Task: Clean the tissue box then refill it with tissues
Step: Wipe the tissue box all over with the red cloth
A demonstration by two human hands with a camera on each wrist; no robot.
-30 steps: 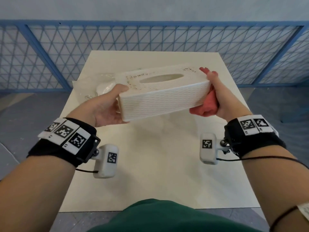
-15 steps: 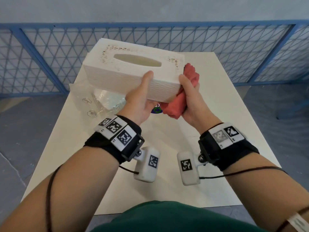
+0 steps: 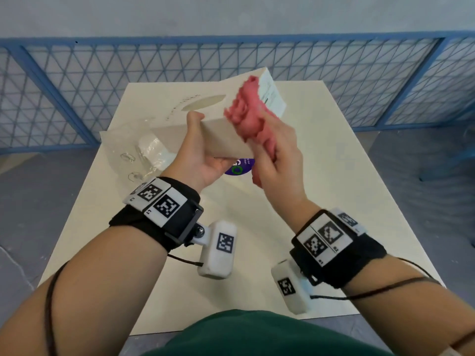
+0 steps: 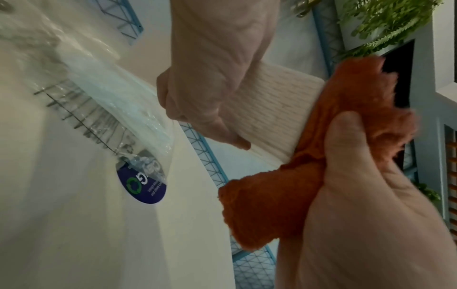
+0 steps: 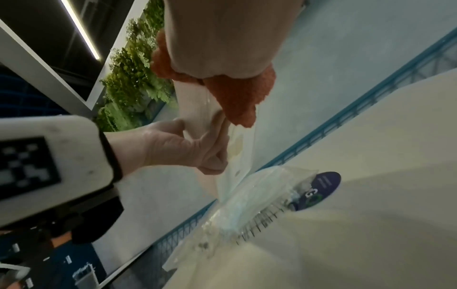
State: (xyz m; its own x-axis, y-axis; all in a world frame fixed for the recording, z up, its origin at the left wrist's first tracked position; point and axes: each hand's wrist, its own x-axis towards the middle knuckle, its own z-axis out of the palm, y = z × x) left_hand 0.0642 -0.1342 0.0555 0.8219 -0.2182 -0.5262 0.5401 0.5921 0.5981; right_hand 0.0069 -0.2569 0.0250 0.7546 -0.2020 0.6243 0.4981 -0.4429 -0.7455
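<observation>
Above table, centre: white tissue box held aloft, tilted, far end raised toward 1 o'clock. Left hand clamps near end, thumb on top, fingers beneath. Right hand bunches red cloth against box's side. Wipe well: firm clamp, long strokes, rotate box for each face. Bagged tissue refill lies at 9 o'clock.

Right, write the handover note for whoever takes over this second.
Left hand: grips the tissue box by its near end, held tilted above the table.
Right hand: holds the red cloth against the box's side.
Tissue pack: in its clear wrap on the table, left of the box.
Done: wiping is under way.
Left: finish wiping, then refill the box.
</observation>
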